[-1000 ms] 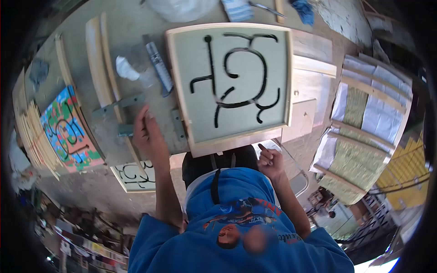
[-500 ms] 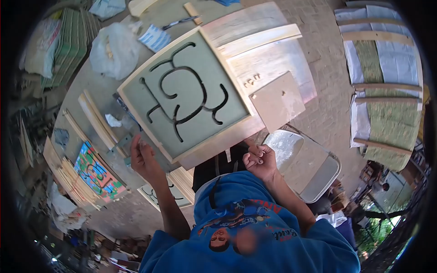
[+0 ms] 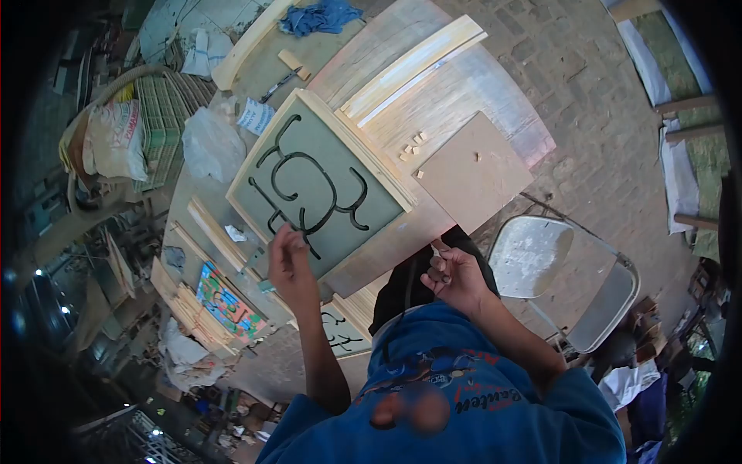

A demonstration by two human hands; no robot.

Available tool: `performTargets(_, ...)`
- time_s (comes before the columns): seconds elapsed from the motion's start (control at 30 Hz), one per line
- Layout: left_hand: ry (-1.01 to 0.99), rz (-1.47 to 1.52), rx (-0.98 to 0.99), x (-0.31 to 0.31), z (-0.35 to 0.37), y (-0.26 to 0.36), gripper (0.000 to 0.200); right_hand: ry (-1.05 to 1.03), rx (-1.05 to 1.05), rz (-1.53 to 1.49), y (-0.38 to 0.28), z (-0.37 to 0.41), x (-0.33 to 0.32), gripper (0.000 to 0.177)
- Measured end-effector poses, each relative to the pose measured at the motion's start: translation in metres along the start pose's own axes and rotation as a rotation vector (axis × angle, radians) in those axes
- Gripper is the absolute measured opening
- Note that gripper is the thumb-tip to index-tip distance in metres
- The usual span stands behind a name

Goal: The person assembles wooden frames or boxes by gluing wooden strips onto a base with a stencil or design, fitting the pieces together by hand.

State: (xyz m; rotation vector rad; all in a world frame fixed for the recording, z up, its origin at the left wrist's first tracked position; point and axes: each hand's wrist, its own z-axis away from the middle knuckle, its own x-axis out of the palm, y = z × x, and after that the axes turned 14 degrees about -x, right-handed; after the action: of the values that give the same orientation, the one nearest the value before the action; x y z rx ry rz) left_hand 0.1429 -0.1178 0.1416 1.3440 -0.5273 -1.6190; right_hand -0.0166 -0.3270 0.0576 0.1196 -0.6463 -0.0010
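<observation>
- One left hand (image 3: pixel 290 261), the person's own: just beside the framed panel's left edge a half second ago, now in front of its near left part. Fingers bent, nothing seen between them; whether they touch the surface, I cannot tell.
- One right hand (image 3: pixel 457 280): low in front of the body, below the near edge of the table (image 3: pixel 182 190). Fingers curled towards the palm; a pale fleck shows near the fingertips, but whether it is something pinched, I cannot tell.
- One framed panel (image 3: pixel 317 198), green-grey with black curving lines: on the table before the person, set at a slant. By my judgement the shift makes it the thing the left hand now attends to; the right hand stands apart from it.
- One viewpoint, swung round: more of the table's far left side shows, including a clear plastic bag (image 3: pixel 212 145).
- One square brown board (image 3: pixel 473 176): right of the panel, with small wooden pieces (image 3: pixel 420 138) near its far left edge.
- Timber strips (image 3: pixel 417 71): far right of the panel.
- One painted panel (image 3: pixel 226 304), multicoloured: left of the left hand.
- One folding chair (image 3: pixel 533 259): right, on the floor.
</observation>
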Motion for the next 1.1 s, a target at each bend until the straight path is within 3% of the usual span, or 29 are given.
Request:
performTargets(0.17,-0.211,-0.146,0.051,0.059,-0.005,0.004,0.018,0.113,-0.095,0.281,-0.012,0.02,0.016,0.019)
performTargets(0.23,-0.354,-0.129,-0.057,0.081,-0.002,0.007,0.02,-0.075,-0.447,0.712,-0.011,0.013,0.01,0.018)
performTargets(0.27,-0.382,-0.144,-0.066,0.089,-0.004,0.002,0.022,-0.069,-0.443,0.691,-0.009,0.007,0.009,0.018)
performTargets(0.33,-0.416,-0.129,-0.07,0.1,-0.007,-0.005,0.022,-0.146,-0.655,0.711,-0.001,-0.01,0.012,0.012)
performTargets(0.43,-0.471,-0.158,-0.045,0.105,-0.011,-0.012,0.022,-0.182,-0.842,0.774,0.009,-0.037,0.015,0.019)
performTargets(0.5,-0.502,-0.216,-0.013,0.107,-0.016,-0.017,0.022,-0.213,-1.057,1.043,0.011,-0.05,0.017,0.022)
performTargets(0.67,-0.507,-0.206,-0.012,0.105,-0.023,-0.026,0.019,-0.244,-1.018,1.072,0.017,-0.063,0.019,0.026)
performTargets(1.1,-0.513,-0.205,-0.032,0.107,-0.026,-0.022,0.017,-0.229,-1.248,1.136,0.027,-0.073,0.016,0.026)
